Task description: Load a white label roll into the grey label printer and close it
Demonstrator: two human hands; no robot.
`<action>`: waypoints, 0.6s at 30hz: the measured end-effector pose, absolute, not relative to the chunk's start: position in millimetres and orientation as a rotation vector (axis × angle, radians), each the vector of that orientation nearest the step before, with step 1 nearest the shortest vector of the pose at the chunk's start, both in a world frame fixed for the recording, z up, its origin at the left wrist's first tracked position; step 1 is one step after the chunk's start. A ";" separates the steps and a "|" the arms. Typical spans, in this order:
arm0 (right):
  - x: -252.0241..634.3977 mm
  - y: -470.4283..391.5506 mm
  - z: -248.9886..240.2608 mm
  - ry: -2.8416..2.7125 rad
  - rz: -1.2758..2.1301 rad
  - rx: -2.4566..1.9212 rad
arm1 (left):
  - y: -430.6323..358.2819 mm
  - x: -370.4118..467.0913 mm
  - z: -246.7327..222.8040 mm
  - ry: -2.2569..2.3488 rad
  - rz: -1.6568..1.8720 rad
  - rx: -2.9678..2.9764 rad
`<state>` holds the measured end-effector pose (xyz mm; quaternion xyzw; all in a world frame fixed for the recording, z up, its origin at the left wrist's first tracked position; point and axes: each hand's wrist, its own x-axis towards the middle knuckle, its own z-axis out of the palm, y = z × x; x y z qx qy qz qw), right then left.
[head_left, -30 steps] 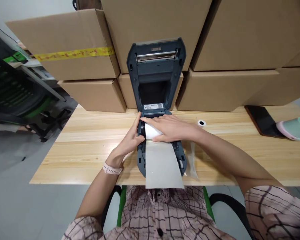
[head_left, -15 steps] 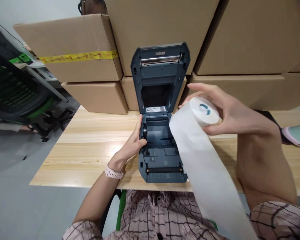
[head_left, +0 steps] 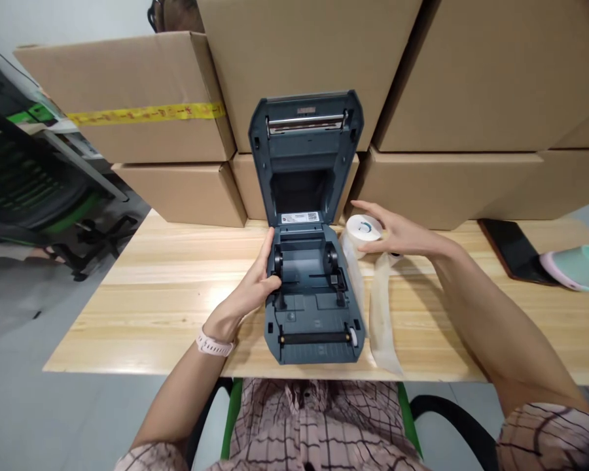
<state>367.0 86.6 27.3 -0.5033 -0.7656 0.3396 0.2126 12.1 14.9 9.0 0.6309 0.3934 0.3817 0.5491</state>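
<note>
A dark grey label printer stands on the table with its lid raised, its inside bare of paper between the black roll holders. My left hand grips its left side, thumb over the edge and fingers along the outer wall. To the right of the printer, my right hand curves its thumb and fingers around a white label roll, which is upright at table level. Its paper hangs along the printer's right side. A second pale paper strip curls down the table beside it; my hand partly hides its upper end.
Cardboard boxes are stacked along the table's back, one with yellow tape. At the right lie a black phone and a green and pink cup. An office chair stands at the left.
My right hand has lowered the label roll from above the printer's right side to the table. The long paper no longer drapes over the front edge. My left hand stays on the printer.
</note>
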 end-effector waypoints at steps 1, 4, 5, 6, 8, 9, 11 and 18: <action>376.3 82.0 25.7 -2.059 1.029 -1.363 | 14.9 11.9 9.3 0.934 0.902 1.496; 408.0 62.6 17.0 -1.816 1.286 -1.304 | 14.9 11.7 11.0 0.951 0.875 1.502; 416.4 56.0 12.4 -1.754 1.354 -1.315 | 15.0 11.7 11.4 0.953 0.864 1.502; 422.2 50.3 7.4 -1.717 1.410 -1.335 | 15.1 11.7 11.6 0.952 0.857 1.499; 425.7 42.3 -2.1 -1.729 1.458 -1.372 | 15.5 11.7 11.0 0.943 0.859 1.492; 424.2 40.0 -5.4 -1.772 1.446 -1.374 | 15.7 11.7 10.1 0.939 0.868 1.490; 418.0 37.1 -5.8 -1.892 1.416 -1.297 | 16.1 11.3 7.9 0.934 0.885 1.493; 355.8 5.7 64.4 -2.012 1.293 -0.895 | 16.3 11.3 6.4 0.930 0.877 1.511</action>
